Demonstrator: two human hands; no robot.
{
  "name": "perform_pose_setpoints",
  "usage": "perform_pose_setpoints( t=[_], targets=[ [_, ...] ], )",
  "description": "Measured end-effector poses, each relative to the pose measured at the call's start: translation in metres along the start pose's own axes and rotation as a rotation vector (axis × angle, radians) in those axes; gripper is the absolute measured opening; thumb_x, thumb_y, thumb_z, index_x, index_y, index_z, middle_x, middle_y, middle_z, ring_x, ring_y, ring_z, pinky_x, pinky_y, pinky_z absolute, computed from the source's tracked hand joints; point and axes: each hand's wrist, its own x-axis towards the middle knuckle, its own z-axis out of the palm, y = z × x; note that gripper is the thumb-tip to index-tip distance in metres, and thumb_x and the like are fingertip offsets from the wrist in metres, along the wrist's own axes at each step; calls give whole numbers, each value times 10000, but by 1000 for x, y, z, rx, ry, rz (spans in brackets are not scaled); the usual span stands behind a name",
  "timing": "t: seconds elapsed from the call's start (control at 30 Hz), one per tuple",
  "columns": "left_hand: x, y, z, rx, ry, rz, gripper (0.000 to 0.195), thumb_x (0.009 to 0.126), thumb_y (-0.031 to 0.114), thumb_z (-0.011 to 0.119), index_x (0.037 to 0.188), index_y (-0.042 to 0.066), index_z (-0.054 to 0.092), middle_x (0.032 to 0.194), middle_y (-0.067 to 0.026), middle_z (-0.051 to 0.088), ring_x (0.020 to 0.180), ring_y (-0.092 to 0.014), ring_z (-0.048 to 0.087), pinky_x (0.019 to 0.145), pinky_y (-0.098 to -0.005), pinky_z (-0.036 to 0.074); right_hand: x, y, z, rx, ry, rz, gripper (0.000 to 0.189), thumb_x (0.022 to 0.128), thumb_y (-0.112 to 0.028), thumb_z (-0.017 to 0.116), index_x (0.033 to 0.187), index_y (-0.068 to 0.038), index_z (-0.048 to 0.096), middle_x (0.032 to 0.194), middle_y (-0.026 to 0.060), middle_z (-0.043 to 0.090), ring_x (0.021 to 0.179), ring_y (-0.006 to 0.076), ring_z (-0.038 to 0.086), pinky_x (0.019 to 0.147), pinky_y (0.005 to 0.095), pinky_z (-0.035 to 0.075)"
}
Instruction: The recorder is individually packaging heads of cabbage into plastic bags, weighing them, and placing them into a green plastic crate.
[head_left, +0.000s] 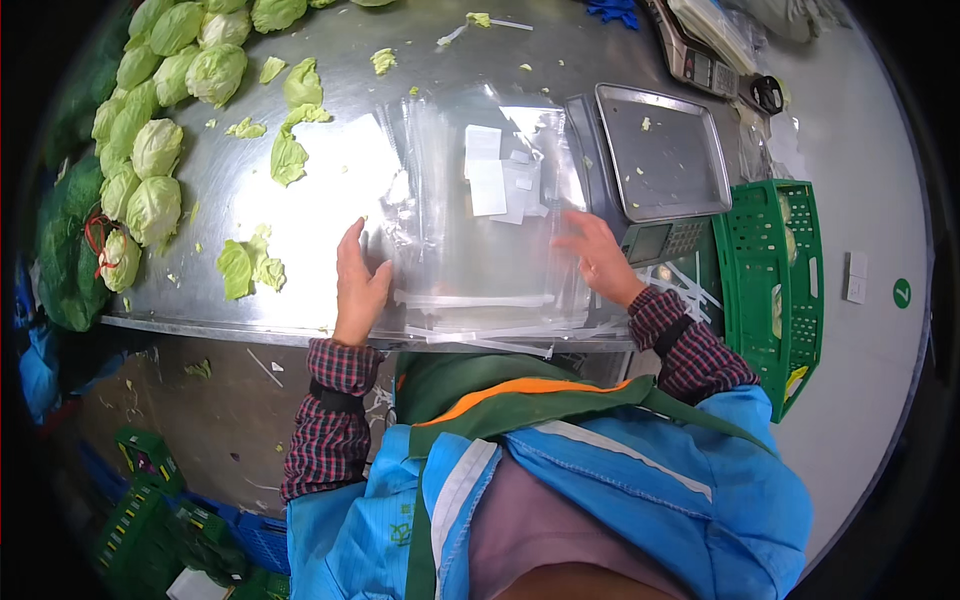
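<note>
My left hand (360, 281) is raised over the steel table (315, 232) at the left edge of a stack of clear plastic bags (480, 255), thumb and fingers apart, holding nothing. My right hand (596, 251), slightly blurred, hovers at the stack's right side, fingers spread and nothing held. Small white paper slips (487, 187) lie on the bags. White strips (480, 341) lie along the table's front edge. To the right of the bags a metal tray (667, 150) rests on a scale (649, 241) with a keypad.
Lettuce heads (154, 150) are piled at the left beside a green net sack (71, 247). Loose lettuce leaves (289, 154) are scattered on the table. A green plastic crate (795, 285) stands at the right. Another scale (701, 67) and blue gloves (615, 10) are at the far right.
</note>
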Motion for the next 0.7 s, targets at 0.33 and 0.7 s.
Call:
perform_pose_setpoints(
  t=[0.33, 0.7],
  targets=[
    [34, -22, 57, 179, 67, 63, 717, 694, -33, 616, 1362, -11, 359, 1306, -219, 414, 1255, -377, 376, 1018, -384, 377, 71, -26, 72, 70, 206, 331, 688, 714, -175, 760, 1335, -168, 464, 1461, 113, 311, 1323, 329, 313, 1076, 432, 299],
    [-27, 18, 104, 403, -269, 343, 245, 676, 141, 738, 877, 69, 617, 906, -89, 579, 904, -313, 564, 769, -409, 471, 78, 3, 52, -4, 127, 290, 629, 728, -199, 761, 1301, -163, 504, 1401, 102, 380, 1273, 319, 362, 1028, 435, 355]
  ],
)
